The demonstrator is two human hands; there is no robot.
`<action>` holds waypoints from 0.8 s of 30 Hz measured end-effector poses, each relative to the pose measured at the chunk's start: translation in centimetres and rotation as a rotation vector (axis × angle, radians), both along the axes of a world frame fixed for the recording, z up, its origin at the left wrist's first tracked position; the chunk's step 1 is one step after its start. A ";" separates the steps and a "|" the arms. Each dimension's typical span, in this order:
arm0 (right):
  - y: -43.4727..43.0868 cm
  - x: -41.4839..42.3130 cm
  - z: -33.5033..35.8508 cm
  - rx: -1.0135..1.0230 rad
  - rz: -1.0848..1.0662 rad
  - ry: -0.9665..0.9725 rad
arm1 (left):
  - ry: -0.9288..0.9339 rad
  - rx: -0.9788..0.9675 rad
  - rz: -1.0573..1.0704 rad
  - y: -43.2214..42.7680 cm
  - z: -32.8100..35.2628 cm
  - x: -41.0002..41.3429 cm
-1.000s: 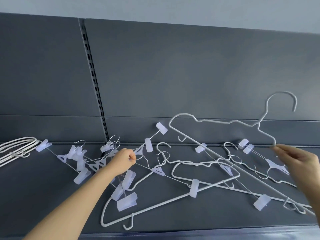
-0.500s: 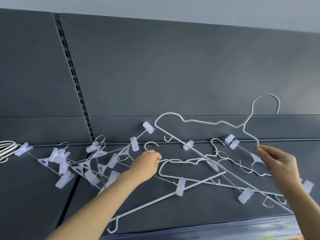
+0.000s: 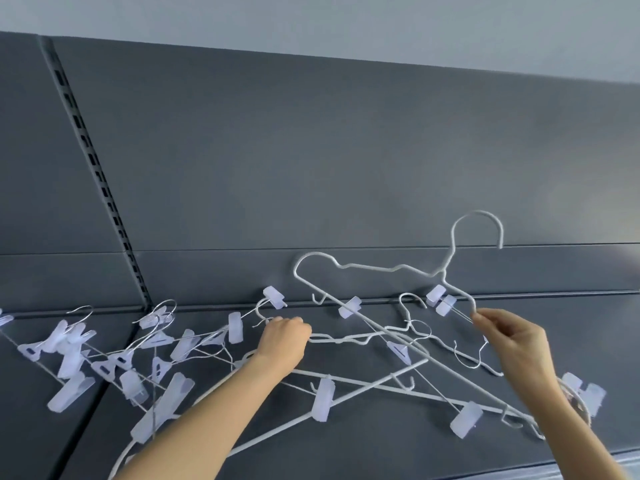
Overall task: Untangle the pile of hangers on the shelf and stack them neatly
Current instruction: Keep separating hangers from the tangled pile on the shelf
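Hangers sprawled in a tangled pile (image 3: pixel 363 383) across the dark shelf (image 3: pixel 346 455), and nothing in our view was squared up yet. One white hanger (image 3: pixel 367 266) stood tilted up out of the pile toward 1 o'clock. Its hook showed against the back panel (image 3: pixel 311 168), and its lower bar ran down to 4 o'clock, where the far end sat among the other wires.

Our right hand (image 3: pixel 516 341), at 3 o'clock, pinched that hanger's near shoulder between thumb and fingertips, as it had a second before. The change came on the other side. Our left hand (image 3: pixel 284 341) had left the clip hangers (image 3: pixel 69 344) at 9 o'clock and travelled in to the middle of the pile. There its fingers were curled round the wire of a second hanger (image 3: pixel 332 340) lying flat, close to its hook.

We judged this as one hand anchoring the heap while the other drew the raised hanger free, so the first separation looked close but was not yet made. A translucent clip (image 3: pixel 323 400) sat at 6 o'clock on a bar beneath the raised one, a likely snag.

Our gaze had swung rightward too. The bundle of white hangers once at the far left was out of frame, beyond the slotted upright (image 3: pixel 93 161) at 10 o'clock.
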State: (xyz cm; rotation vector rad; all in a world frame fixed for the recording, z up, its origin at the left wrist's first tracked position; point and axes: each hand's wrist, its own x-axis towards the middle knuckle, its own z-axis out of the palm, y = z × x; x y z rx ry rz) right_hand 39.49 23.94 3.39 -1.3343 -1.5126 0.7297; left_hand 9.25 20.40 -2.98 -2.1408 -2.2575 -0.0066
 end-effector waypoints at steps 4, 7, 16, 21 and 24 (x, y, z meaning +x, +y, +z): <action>0.9 -2.3 1.1 -0.003 0.058 -0.146 | -0.122 0.192 -0.056 0.0 0.7 -0.6; 1.4 -3.5 2.5 0.045 0.072 -0.177 | -0.199 0.218 -0.121 0.0 1.7 -0.7; 2.2 1.1 8.7 0.222 -0.058 -0.052 | -0.236 0.285 -0.178 0.0 5.5 -0.6; 2.3 4.1 11.3 0.265 -0.205 0.052 | -0.303 0.322 -0.167 1.0 7.5 -0.4; 2.4 4.4 12.4 0.280 -0.219 0.128 | -0.385 0.359 -0.149 1.8 8.8 -0.1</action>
